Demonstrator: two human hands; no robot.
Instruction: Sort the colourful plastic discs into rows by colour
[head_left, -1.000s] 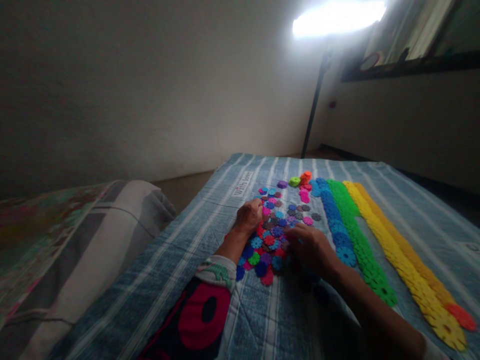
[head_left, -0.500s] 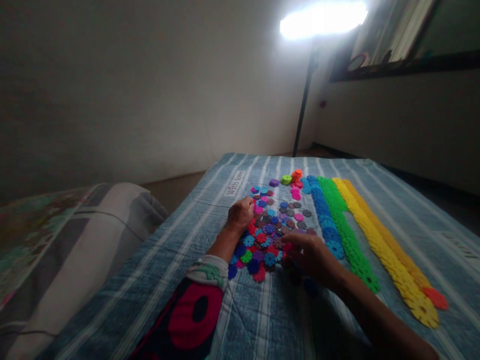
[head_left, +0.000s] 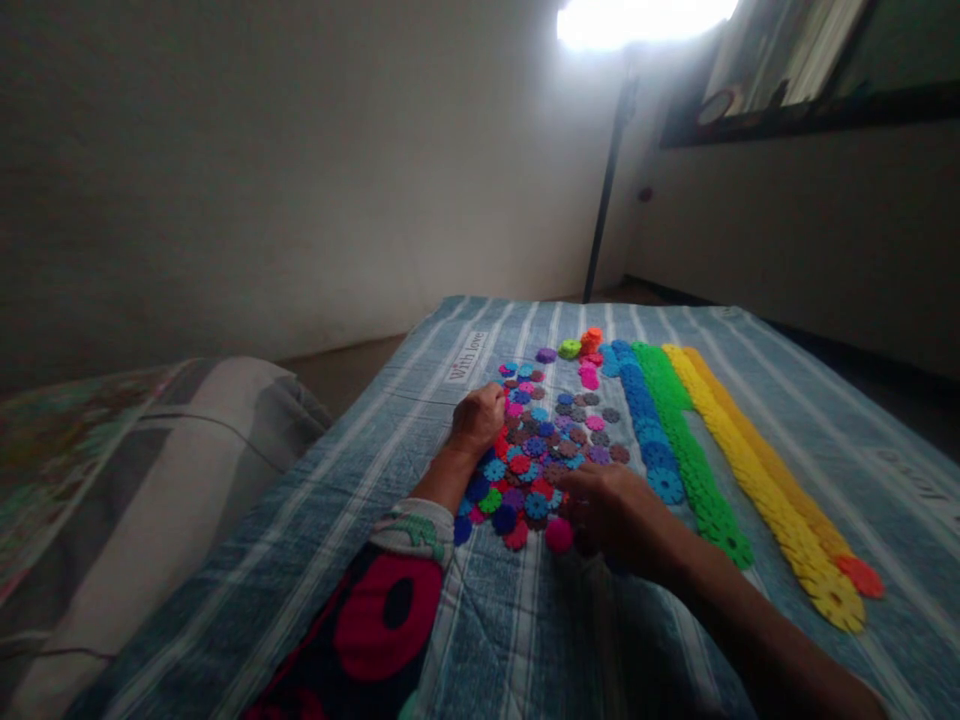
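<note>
A loose mixed pile of notched, flower-shaped plastic discs lies on the striped bedsheet in blue, purple, brown, pink, red and green. At the pile's left edge rests my left hand, its fingers curled closed; what they hold, if anything, is hidden. My right hand reaches over the pile's near right side, fingers bent down and drawn together among the discs. Whatever sits under those fingertips cannot be made out. A plain pink disc lies just left of the right hand.
Right of the pile run overlapping rows of blue discs, green discs, yellow discs and orange-yellow discs. Small orange, lime and purple stacks stand behind. A lit lamp stands beyond the bed.
My right hand has shifted slightly and its fingers are drawn closer together. The pink disc now shows plainly beside it. My left hand stays at the pile's edge. The view has tilted slightly downward.
</note>
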